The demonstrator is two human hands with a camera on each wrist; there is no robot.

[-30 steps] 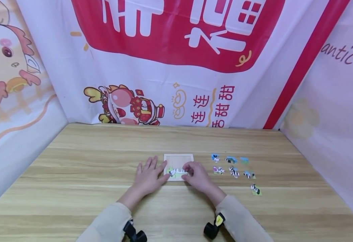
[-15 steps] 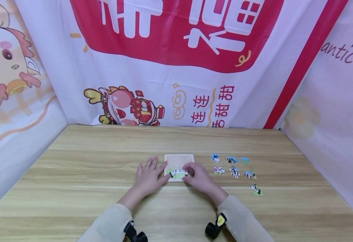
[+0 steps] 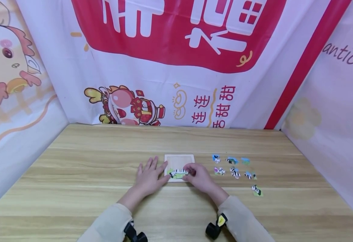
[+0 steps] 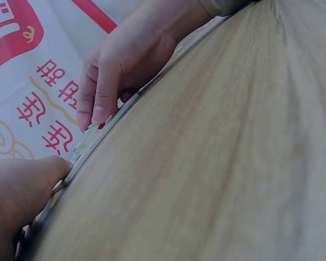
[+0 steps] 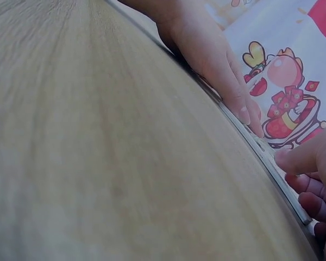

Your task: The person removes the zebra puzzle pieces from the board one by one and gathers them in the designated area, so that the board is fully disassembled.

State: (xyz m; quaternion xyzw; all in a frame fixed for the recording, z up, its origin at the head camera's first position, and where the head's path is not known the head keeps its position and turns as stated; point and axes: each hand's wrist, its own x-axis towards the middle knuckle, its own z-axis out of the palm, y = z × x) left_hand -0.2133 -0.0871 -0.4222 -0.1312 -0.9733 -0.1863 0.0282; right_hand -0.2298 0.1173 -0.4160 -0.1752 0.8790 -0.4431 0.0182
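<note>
A shallow square puzzle frame (image 3: 179, 156) lies on the table, with zebra-and-grass puzzle pieces (image 3: 176, 173) along its near side. My left hand (image 3: 148, 178) lies spread with its thumb and forefinger against the frame's left edge. At the frame's near right corner my right hand (image 3: 199, 176) curls, thumb and forefinger pinching a puzzle piece at the end of that row. The left wrist view shows this right hand (image 4: 127, 60) from the side, fingertips down at a greenish piece (image 4: 87, 142). Most of the pinched piece is hidden by the fingers.
Right of the frame, several loose puzzle pieces lie in loose rows, among them a striped piece (image 3: 235, 172) and a blue-green one (image 3: 245, 161). A single panda-like piece (image 3: 256, 190) lies nearer. Printed cloth (image 3: 176, 74) hangs behind the wooden table (image 3: 103, 201).
</note>
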